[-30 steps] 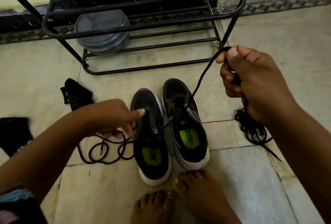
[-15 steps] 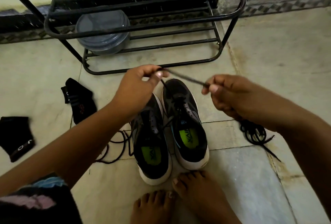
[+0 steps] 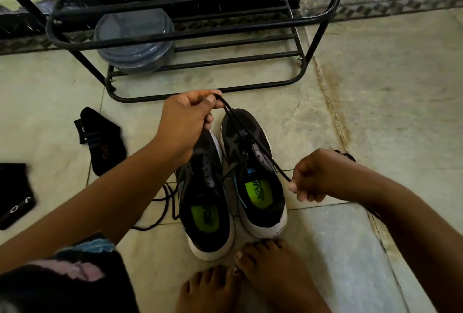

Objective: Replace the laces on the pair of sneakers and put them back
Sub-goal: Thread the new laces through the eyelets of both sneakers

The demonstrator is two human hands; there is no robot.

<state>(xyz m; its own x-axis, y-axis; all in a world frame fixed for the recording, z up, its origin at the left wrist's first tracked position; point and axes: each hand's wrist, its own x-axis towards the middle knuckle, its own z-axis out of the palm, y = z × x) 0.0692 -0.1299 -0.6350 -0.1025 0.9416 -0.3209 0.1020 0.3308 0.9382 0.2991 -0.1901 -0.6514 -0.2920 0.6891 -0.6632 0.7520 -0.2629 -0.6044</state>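
Head view: shoe rack [image 3: 323, 15] stands at the far wall, the pair of sneakers [image 3: 233, 182] side by side on the floor [image 3: 375, 112] before your feet. Your left hand [image 3: 186, 118] pinches one end of the black lace [image 3: 253, 137] above the right-side sneaker's toe; your right hand [image 3: 317, 175] grips the other end beside it. Risk, judged: uneven pull slips the lace out of its eyelets; the loose lace [image 3: 162, 208] at left may tangle.

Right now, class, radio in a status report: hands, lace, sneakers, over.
Left hand and right hand each pinch the black lace, stretched over the right sneaker. Another lace loose beside the left sneaker.
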